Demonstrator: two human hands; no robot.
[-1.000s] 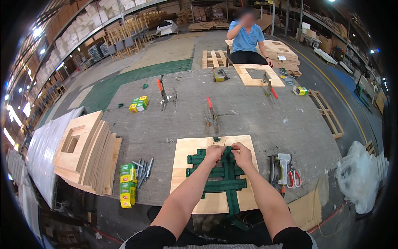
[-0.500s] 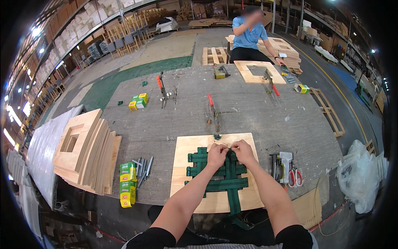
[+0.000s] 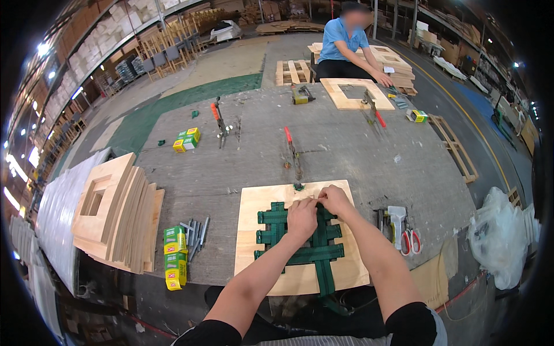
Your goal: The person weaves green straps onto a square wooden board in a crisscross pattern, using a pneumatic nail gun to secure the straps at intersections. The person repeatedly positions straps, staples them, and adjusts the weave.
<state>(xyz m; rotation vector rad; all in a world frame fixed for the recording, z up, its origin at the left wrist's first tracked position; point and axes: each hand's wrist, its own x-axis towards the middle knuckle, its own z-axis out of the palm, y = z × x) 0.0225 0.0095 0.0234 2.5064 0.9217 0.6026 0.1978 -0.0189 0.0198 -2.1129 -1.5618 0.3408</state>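
Dark green webbing straps point(image 3: 314, 254) lie woven crosswise over a pale plywood board point(image 3: 252, 202) in front of me. My left hand point(image 3: 302, 219) rests low over the straps, its fingers bent in at the upper end of a lengthwise strap. Close beside it, thumb and fingertips of my right hand point(image 3: 335, 202) are pinched together at the same strap end. The fingertips of both hands nearly meet, and they cover the strap end itself. One strap tail hangs over the board's near edge. A red-handled toggle clamp point(image 3: 292, 151) stands just beyond the board.
Left are stacked plywood frames point(image 3: 109, 210), green-yellow boxes point(image 3: 175, 254) and staple strips point(image 3: 198, 233). Right lie a staple gun point(image 3: 397, 222) and red-handled scissors point(image 3: 411, 241). Across the table point(image 3: 254, 155), a person in a blue shirt point(image 3: 340, 43) sits by a board with a square opening point(image 3: 334, 102).
My right hand has lifted slightly, and my left hand has turned flatter over the straps. Across the table, the person has lowered a raised hand toward the tabletop. The view has shifted slightly.
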